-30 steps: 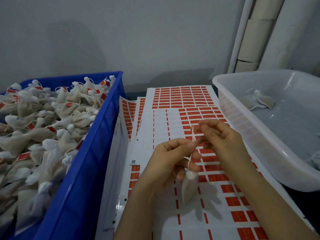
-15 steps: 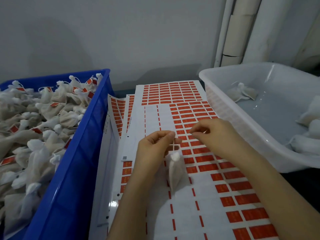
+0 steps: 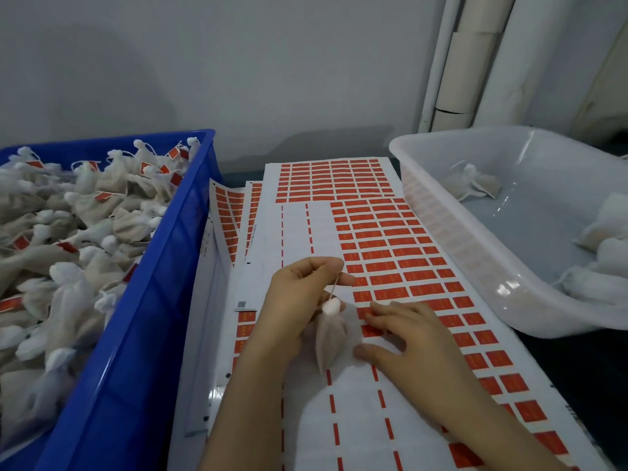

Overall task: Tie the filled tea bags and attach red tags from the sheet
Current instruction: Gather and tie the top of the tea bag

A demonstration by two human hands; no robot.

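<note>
The left hand (image 3: pixel 299 300) is raised a little, its bare forearm reaching up from the lower middle of the view; its fingers are curled and thumb and forefinger pinch the thin white string of a small cream filled tea bag (image 3: pixel 328 338), which hangs just below them. The right hand (image 3: pixel 407 338) lies low and palm-down, its forearm coming in from the lower right, fingers spread and nearly straight, fingertips (image 3: pixel 373 309) touching the white sheet of red rectangular tags (image 3: pixel 390 266).
</note>
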